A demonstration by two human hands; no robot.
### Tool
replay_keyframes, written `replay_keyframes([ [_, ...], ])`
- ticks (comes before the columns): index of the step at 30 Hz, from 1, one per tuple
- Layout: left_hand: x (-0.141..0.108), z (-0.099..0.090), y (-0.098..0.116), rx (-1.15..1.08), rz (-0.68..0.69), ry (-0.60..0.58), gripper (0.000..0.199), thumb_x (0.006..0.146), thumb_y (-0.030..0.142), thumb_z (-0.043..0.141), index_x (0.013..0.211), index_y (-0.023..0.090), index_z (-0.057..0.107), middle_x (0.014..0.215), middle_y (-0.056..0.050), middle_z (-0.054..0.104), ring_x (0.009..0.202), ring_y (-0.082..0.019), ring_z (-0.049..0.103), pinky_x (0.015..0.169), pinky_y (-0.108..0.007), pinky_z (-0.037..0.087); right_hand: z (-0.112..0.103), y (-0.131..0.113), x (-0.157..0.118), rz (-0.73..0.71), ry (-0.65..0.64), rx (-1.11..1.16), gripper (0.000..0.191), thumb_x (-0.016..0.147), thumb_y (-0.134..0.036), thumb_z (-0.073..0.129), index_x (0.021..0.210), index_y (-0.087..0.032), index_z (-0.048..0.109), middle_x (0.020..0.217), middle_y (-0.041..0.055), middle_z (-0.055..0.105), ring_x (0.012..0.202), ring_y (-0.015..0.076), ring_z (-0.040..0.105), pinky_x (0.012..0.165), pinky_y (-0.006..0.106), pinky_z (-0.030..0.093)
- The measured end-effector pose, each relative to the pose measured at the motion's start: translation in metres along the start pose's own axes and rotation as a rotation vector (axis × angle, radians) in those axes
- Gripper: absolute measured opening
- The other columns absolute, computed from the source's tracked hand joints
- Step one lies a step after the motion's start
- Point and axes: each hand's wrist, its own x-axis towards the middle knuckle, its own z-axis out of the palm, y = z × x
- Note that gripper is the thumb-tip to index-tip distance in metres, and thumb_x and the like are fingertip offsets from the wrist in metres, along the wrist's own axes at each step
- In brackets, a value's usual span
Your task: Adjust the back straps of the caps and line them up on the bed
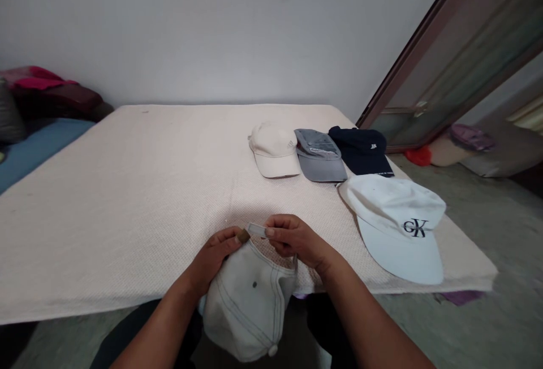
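A pale grey baseball cap (241, 301) with dark stitching hangs over the table's front edge, its back opening facing up and away from me. At the left side of that opening, my left hand (220, 256) pinches the cap by a small brown tab (243, 236). My right hand (292, 239) pinches the light adjustment strap (257, 230) between thumb and fingers, close to the tab. Whether the strap passes through the tab is too small to tell. The cap's brim is mostly hidden beneath it and by my left arm.
Beige (274, 148), grey (321, 157) and navy caps (360, 148) sit in a row on the cream-covered table (127, 205). Nearer, at right, lies a white cap (394, 222) with dark letters. A wall (212, 29) stands behind; bedding (46, 137) lies at left.
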Motion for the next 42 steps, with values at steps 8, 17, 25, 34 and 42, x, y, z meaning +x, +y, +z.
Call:
replay_keyframes([
  [8,0.0001,0.0033,0.0024,0.01,-0.01,0.036,0.014,0.076,0.03,0.068,0.079,0.017,0.066,0.066,0.001,0.063,0.056,-0.009,0.053,0.056,-0.02,0.04,-0.0022,0.0025,-0.0004,0.035,-0.028,-0.068,0.023,0.074,-0.034,0.067,0.073,-0.015,0.055,0.046,-0.0093,0.037,0.039,0.0031,0.022,0.039,0.02,0.01],
  [17,0.0014,0.0014,-0.0014,0.141,-0.05,0.045,0.022,0.073,0.035,0.07,0.086,0.018,0.07,0.067,0.001,0.063,0.056,-0.01,0.052,0.055,-0.021,0.038,-0.0057,-0.0021,-0.0048,0.074,-0.039,-0.223,0.022,0.077,-0.036,0.064,0.075,-0.015,0.058,0.046,-0.0086,0.038,0.039,0.0038,0.025,0.038,0.019,0.014],
  [25,0.0024,0.0016,-0.0037,0.149,-0.065,0.036,0.021,0.075,0.036,0.068,0.085,0.018,0.069,0.064,0.002,0.06,0.054,-0.009,0.049,0.054,-0.021,0.036,-0.0069,-0.0024,-0.0039,0.078,-0.051,-0.291,0.024,0.077,-0.035,0.063,0.066,-0.015,0.055,0.047,-0.0071,0.04,0.04,0.0042,0.029,0.038,0.019,0.018],
  [34,0.0015,0.0023,-0.004,0.121,-0.051,0.06,0.02,0.074,0.034,0.069,0.088,0.02,0.07,0.072,0.0,0.067,0.06,-0.011,0.055,0.06,-0.022,0.04,-0.0058,-0.0036,-0.0075,0.081,-0.064,-0.125,0.026,0.078,-0.039,0.064,0.077,-0.014,0.059,0.048,-0.0082,0.038,0.04,0.0036,0.023,0.038,0.02,0.012],
  [42,0.0002,0.0036,-0.0005,0.116,-0.053,0.053,0.018,0.077,0.034,0.065,0.086,0.02,0.07,0.07,0.0,0.067,0.059,-0.011,0.055,0.058,-0.022,0.039,-0.006,-0.0042,-0.0075,0.065,-0.043,-0.045,0.023,0.077,-0.038,0.064,0.076,-0.015,0.058,0.047,-0.0077,0.04,0.039,0.0038,0.023,0.04,0.02,0.014],
])
